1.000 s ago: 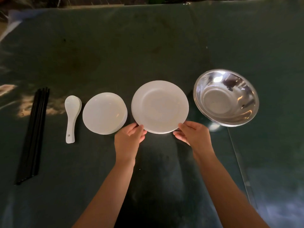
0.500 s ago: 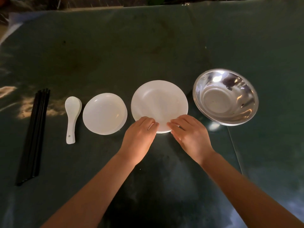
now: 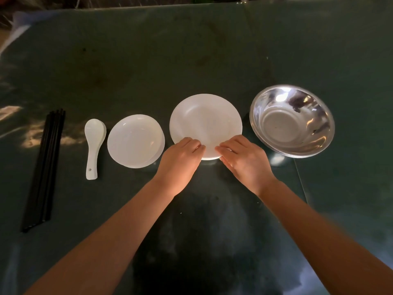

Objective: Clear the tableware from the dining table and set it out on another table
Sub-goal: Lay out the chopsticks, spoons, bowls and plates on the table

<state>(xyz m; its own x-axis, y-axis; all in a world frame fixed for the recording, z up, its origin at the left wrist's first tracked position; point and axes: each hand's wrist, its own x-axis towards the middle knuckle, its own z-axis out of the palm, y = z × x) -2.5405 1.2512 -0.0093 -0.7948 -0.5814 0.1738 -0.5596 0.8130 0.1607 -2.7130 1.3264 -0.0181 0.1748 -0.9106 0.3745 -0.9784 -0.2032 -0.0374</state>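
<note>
The large white plate sits at the frame's centre on the dark table, both hands' fingers curled over its near rim: left hand, right hand. Leftward lie a smaller plate, spoon and black chopsticks; a steel bowl stands right.

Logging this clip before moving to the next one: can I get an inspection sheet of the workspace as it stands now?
Surface: dark green table, glossy, with faint stains and patches of light.
Job's things: black chopsticks at far left, then white spoons, small plates, large plates and metal bowls in a row; the spoons, plates and bowls look stacked.
Clutter: nothing seen.
Hands: left hand and right hand both rest fingers on the near rim of the large plates; whether they grip it cannot be told.
Cables: nothing seen.
Surroundings: dim strip beyond the far table edge, too dark to identify.
</note>
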